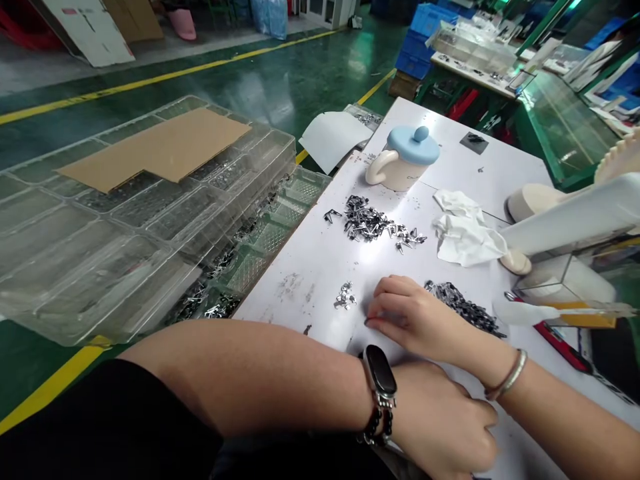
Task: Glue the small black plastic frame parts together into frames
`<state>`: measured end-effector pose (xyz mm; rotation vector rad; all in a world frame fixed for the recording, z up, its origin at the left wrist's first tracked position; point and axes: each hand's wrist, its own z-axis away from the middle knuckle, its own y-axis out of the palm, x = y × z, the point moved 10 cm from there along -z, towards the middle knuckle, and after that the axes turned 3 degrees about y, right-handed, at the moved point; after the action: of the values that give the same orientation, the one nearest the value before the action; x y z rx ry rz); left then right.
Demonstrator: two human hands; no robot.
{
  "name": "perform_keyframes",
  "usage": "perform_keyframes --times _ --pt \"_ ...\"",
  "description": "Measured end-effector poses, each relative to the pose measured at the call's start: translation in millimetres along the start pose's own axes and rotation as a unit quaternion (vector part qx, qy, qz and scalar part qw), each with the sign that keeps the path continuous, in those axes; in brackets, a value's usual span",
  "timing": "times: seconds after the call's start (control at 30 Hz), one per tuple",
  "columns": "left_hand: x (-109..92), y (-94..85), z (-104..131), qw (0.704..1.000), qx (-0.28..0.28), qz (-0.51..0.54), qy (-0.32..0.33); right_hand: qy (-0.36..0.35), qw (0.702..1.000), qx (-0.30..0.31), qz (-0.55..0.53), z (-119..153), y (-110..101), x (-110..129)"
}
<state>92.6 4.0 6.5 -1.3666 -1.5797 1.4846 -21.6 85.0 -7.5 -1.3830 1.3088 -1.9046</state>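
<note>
My right hand (415, 313), with a silver bangle at its wrist, is over the white table (280, 293), its fingers curled in and the tips together. A tiny dark spot shows at the fingertips; I cannot make out what it is. Just left of it lies a small cluster of shiny metal pieces (345, 297). A pile of dark small metal parts (465, 307) lies behind this hand. My left hand (445, 420), wearing a black wristband, is nearer to me with its fingers folded; what they hold is hidden. Farther off lies a larger heap of small metal clip-like parts (367, 220).
A lidded mug (400, 170) and crumpled tissue (467, 230) stand beyond the heap. At right are a white tube (575, 213) and a red-handled cutter (565, 347). Clear compartment trays (150, 227) stand left, cardboard (160, 147) on top, with a green crate (270, 247) beside them.
</note>
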Motion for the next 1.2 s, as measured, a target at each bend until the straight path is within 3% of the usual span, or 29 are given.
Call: perform_keyframes --times 0.23,0.37,0.57,0.73,0.97,1.2 --pt "-2 1.8 -2 1.000 0.001 -0.008 0.003 0.023 0.998 -0.013 -0.049 9 -2 -5" --pt "1 2.8 -2 1.000 -0.016 0.022 0.003 0.033 0.993 -0.068 -0.096 20 -18 -10" --pt "10 8.1 -4 0.996 -0.045 0.082 0.013 0.069 0.950 -0.217 -0.215 83 -60 -26" --pt "23 4.7 -4 0.994 -0.065 0.088 -0.002 0.120 0.896 -0.312 -0.291 140 -68 -48" --pt "54 -5.1 -2 0.988 -0.082 0.088 -0.093 0.138 0.863 -0.357 -0.329 170 -64 -67" --pt "74 -22.2 4 0.980 -0.095 0.086 -0.152 0.117 0.844 -0.335 -0.401 176 -59 -58"
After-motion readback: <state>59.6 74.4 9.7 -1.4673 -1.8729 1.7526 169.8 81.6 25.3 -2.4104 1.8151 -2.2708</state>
